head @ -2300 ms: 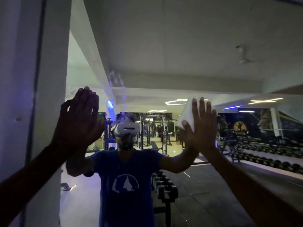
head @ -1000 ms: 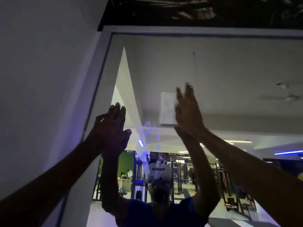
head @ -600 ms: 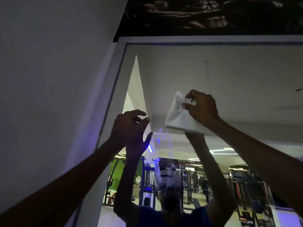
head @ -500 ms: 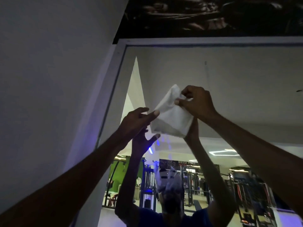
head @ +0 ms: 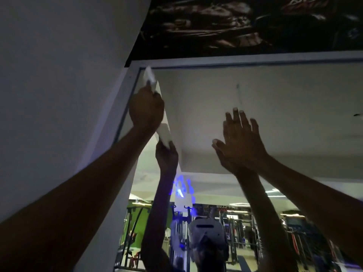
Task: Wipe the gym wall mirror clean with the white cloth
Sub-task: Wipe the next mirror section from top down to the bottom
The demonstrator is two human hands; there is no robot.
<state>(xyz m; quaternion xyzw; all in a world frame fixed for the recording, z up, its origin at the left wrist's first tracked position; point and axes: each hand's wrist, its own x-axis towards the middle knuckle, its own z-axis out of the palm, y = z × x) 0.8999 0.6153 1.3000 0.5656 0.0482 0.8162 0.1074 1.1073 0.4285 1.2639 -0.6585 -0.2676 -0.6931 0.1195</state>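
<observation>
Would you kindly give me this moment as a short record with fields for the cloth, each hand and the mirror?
cloth: white cloth, near the mirror's top left corner
left hand: left hand grips the cloth
right hand: right hand, fingers spread, holds nothing
mirror: mirror, framed, with a thin streak near its top
above mirror: dark mural

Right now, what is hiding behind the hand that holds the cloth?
The left hand grips the white cloth at the mirror's top left corner. Cloth ends stick out above and below; the middle and the glass behind are covered.
</observation>
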